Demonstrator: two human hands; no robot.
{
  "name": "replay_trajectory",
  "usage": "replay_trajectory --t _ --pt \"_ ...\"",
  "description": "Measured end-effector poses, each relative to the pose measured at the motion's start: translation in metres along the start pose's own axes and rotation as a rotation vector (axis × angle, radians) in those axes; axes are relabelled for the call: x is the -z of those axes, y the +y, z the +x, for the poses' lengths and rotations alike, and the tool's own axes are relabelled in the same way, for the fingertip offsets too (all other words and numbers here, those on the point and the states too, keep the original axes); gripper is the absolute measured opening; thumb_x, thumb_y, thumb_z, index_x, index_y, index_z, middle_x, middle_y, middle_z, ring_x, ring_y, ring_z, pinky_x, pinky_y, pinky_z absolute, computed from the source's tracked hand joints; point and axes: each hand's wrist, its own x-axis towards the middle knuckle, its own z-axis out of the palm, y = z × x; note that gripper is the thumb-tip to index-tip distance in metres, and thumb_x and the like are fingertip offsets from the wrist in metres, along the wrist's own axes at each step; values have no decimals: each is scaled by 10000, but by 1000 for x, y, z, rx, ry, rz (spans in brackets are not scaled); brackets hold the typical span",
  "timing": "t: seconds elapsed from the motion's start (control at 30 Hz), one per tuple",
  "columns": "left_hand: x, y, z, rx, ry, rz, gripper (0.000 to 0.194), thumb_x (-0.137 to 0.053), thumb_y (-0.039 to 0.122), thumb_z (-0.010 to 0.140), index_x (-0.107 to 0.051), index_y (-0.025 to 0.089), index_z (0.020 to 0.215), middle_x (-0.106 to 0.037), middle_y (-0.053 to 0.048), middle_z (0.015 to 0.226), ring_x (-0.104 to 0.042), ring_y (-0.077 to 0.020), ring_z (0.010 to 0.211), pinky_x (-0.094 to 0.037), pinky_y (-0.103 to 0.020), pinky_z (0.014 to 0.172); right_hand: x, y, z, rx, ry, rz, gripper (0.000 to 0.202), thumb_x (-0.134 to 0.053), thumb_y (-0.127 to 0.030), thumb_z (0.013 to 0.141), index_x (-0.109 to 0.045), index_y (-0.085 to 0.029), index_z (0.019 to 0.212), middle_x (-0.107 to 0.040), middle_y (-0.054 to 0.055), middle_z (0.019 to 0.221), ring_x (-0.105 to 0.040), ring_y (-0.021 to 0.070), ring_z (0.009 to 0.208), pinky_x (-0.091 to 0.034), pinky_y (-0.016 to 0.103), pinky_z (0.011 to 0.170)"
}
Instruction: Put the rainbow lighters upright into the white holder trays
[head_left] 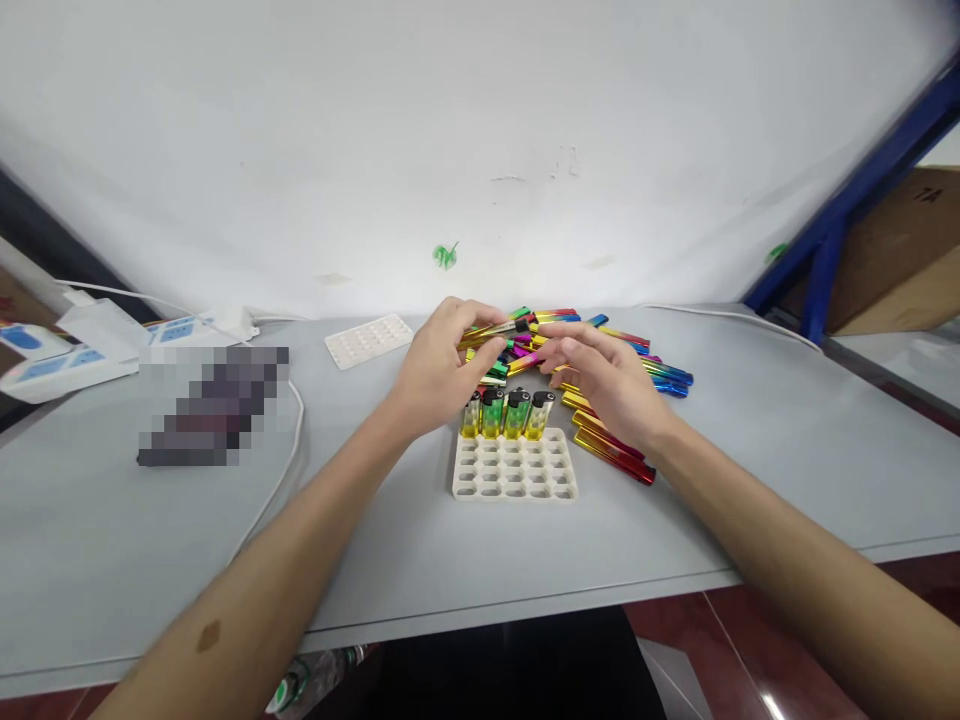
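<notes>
Head view: a black-ended lighter (493, 332) was gripped by the left hand (444, 365) beyond the white tray (527, 470); whether anything was pinched by the curled right hand (613, 380) could not be told.

The scene is lit brightly and evenly, with the light source kept out of view. Soft grey shading is seen toward the upper corners of the white wall (375, 150). Glints are thrown back by the shiny metallic pieces (615, 452), and glare is caught on the red floor (750, 660). Wide-angle stretching is shown near the borders; a dark patch (225, 405) at left is pixelated.
</notes>
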Motion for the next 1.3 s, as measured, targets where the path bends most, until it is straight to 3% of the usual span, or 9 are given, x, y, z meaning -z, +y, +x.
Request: replay_trajectory --t 0.23,0.37,0.53,0.67,0.77,0.87,1.03,1.1,1.3 --pt "-6 13 -6 -62 -105 -20 196 -656 279 871 -668 212 1055 -702 -51 1080 -653 -197 999 -510 -319 889 -9 -1 -4 117 9 -113 273 -736 -443 831 -706 -253 1024 -693 37 974 -628 183 895 -517 352 822" --pt "-11 14 -9 -36 -136 7 298 -613 306 911 -613 220 1197 -718 -42 1073 -660 -179 986 -502 -292 855 -1 -1 1 91 141 -88 254 -732 -480 827 -714 -246 922 -650 14 815 -586 153 746 -504 327 730" --pt "-10 11 -11 -11 -249 -1 189 -543 329 948 -660 196 1014 -730 -27 966 -656 -142 819 -482 -262 758 14 0 7 1 232 -72 339 -703 -578 818 -710 -239 821 -541 -3 666 -492 133 583 -426 301 541" --pt "-6 10 -9 61 -282 -103 287 -474 383 971 -686 194 930 -720 -26 869 -629 -144 766 -451 -253 694 16 0 4 -76 79 -237 365 -720 -583 797 -707 -218 801 -480 -29 584 -389 103 500 -285 274 462" --pt "0 1 -4 171 -200 -201 405 -354 394 1000 -698 187 946 -713 -46 884 -615 -151 775 -448 -249 675 14 -1 1 -87 -52 -362 365 -701 -577 814 -714 -212 831 -543 -15 629 -430 112 536 -312 278 494" --pt "7 -18 0 234 -109 -8 336 -416 349 966 -718 202 959 -711 -27 850 -558 -142 673 -384 -246 599 13 -3 -1 -106 -90 -438 360 -672 -569 842 -720 -216 890 -592 -4 667 -448 116 553 -321 281 509" --pt "10 -44 1 21 -366 320 166 -569 207 839 -728 206 890 -718 -49 928 -613 -212 853 -429 -285 728 14 -8 -3 -40 -162 -461 342 -664 -539 856 -689 -199 827 -632 15 739 -502 129 623 -357 294 563" --pt "9 -46 -1 -36 -445 390 268 -585 88 738 -727 194 939 -704 -79 997 -611 -255 967 -446 -313 774 14 -10 -4 -18 -185 -468 335 -668 -528 856 -674 -197 808 -635 17 754 -514 133 643 -371 298 580" --pt "10 -43 -2 -61 -474 453 408 -543 -10 626 -709 184 945 -698 -80 966 -615 -272 968 -464 -344 783 16 -15 -5 -32 -315 -496 344 -642 -525 882 -641 -203 762 -614 32 782 -513 149 690 -391 310 607"
